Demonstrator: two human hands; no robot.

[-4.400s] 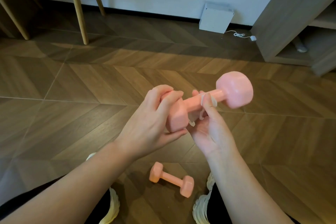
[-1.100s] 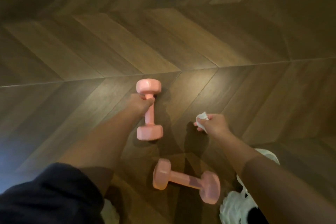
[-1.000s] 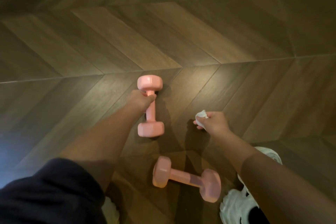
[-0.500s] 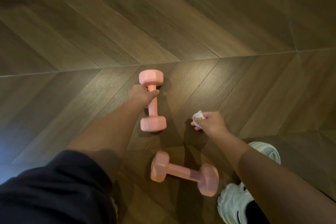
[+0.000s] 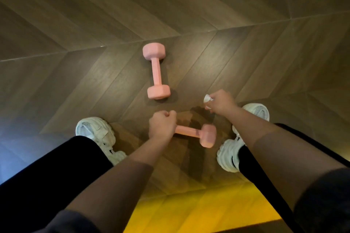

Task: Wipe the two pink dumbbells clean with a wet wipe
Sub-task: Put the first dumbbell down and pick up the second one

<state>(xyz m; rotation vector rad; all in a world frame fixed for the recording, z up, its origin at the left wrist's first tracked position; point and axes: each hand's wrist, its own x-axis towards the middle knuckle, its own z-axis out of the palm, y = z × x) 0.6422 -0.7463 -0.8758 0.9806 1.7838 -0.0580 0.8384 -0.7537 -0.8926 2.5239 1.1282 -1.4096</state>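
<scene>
Lying on the matt herringbone wood floor (image 5: 75, 24), the far dumbbell (image 5: 156, 71), smooth pink with faceted heads, sits beyond the near dumbbell (image 5: 200, 135). The left grip (image 5: 162, 125) clenches the near dumbbell's handle; the right grip (image 5: 220, 102), beyond that dumbbell's right head, pinches a crumpled white wet wipe (image 5: 207, 98).

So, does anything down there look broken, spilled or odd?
Nothing stands out. The far pink dumbbell lies free on the brown wooden floor; the near pink dumbbell, partly hidden by the left hand, looks intact. The right hand holds a white wipe.
</scene>
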